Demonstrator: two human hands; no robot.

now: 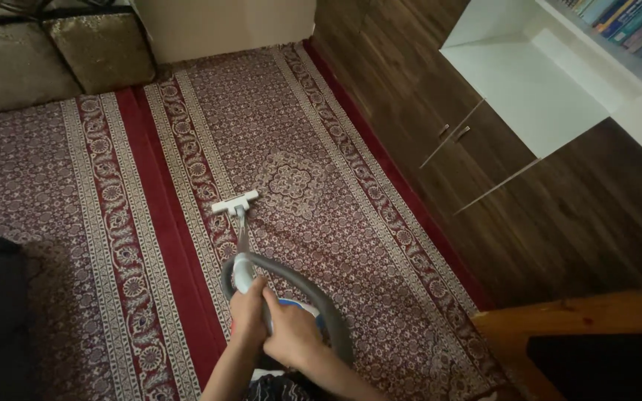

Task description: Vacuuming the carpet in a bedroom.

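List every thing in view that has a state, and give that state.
Left hand: gripping the vacuum handle.
Right hand: gripping the handle too.
Vacuum floor head: flat on the patterned rug.
Grey hose: looped behind the hands.
Wooden cabinet doors: shut.
Cushions: leaning at the rug's far edge.

Dim, soft indoor light (corners darker), slight blur throughout.

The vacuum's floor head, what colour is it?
White: the vacuum's floor head shows best in the head view, against the red patterned carpet.
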